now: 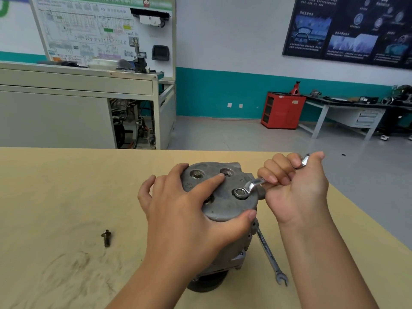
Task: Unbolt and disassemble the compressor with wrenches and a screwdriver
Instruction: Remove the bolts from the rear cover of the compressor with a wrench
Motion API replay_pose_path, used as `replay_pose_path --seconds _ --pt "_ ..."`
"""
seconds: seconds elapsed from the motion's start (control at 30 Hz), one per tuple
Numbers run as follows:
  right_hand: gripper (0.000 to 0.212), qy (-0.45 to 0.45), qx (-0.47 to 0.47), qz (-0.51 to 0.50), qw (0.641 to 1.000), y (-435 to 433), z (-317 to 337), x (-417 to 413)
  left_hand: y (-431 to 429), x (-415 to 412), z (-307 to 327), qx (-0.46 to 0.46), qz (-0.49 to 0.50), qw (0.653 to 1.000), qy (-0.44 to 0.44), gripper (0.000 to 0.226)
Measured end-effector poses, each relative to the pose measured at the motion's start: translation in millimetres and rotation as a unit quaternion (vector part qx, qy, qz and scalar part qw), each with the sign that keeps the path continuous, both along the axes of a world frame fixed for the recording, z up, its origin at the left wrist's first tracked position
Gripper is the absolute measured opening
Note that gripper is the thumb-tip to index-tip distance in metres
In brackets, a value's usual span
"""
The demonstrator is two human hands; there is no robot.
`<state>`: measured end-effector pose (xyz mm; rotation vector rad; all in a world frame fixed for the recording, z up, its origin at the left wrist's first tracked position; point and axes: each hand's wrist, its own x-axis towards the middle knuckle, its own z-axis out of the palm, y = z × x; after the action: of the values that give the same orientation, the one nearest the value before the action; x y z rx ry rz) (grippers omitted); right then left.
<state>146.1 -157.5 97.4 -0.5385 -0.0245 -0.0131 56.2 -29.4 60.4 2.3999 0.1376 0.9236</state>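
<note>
Both forearms come in from the bottom of the shot, so starting there. My left hand (185, 210) is clamped over the top of the compressor (223, 206): thumb hooked on the near rim, index finger laid flat across the end plate with its tip right at the threaded port (226, 171), the other fingers curled around the far-left edge. The compressor is standing on end near the middle of the tan table (66, 186), black pulley (207, 283) down on the surface.

My right hand (296, 188) is a fist wrapped around the handle of a ring wrench (250, 186). The far tip of the handle pokes out between my thumb and fingers. The ring end is seated over a bolt head (240, 192) on the right side of the end plate. Another hex bolt (197, 174) sits in its recess up at the far-left side of the plate.

A second wrench (269, 255) is lying flat on the table just to the right of the compressor, open-jaw end pointing at me. One loose bolt (106, 237) is off to the left, well apart from everything.

Background stuff: a wiring-diagram training board (102, 30) on a grey bench at the left, a red cabinet (282, 110) against the teal wall, a cluttered workbench (347, 108) on the right and a dark poster (352, 30) above it.
</note>
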Motion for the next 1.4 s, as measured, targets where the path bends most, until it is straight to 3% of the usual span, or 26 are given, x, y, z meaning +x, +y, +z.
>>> replay_pose_path --seconds 0.37,0.53,0.6,0.7,0.83,0.97,1.1,1.4 --pt "0.062 0.014 0.01 0.03 0.999 2 4 2 0 -1 -1 -0.007 0.007 1.0 -0.018 0.065" --pt "0.064 -0.044 0.036 0.054 0.997 2 -5 -8 15 -6 2 0.002 -0.025 1.0 0.016 0.064" --pt "0.062 -0.061 0.057 0.065 0.994 0 -8 -12 27 -4 13 0.001 -0.046 0.996 0.071 0.077" --pt "0.051 -0.059 0.107 0.056 0.991 -6 -7 -13 33 7 35 0.091 -0.06 0.977 0.182 0.11" --pt "0.038 -0.021 0.093 0.006 0.995 -7 -1 -10 20 19 44 0.155 -0.075 0.948 0.268 0.133" --pt "0.05 0.016 0.042 -0.032 0.998 -3 5 -5 19 22 39 0.172 -0.07 0.952 0.245 0.121" --pt "0.045 0.018 0.004 -0.014 1.0 -2 8 1 24 22 36 0.165 -0.079 0.957 0.226 0.116" --pt "0.048 0.05 0.018 0.066 0.996 -1 9 12 28 23 35 0.155 -0.112 0.959 0.208 0.109"
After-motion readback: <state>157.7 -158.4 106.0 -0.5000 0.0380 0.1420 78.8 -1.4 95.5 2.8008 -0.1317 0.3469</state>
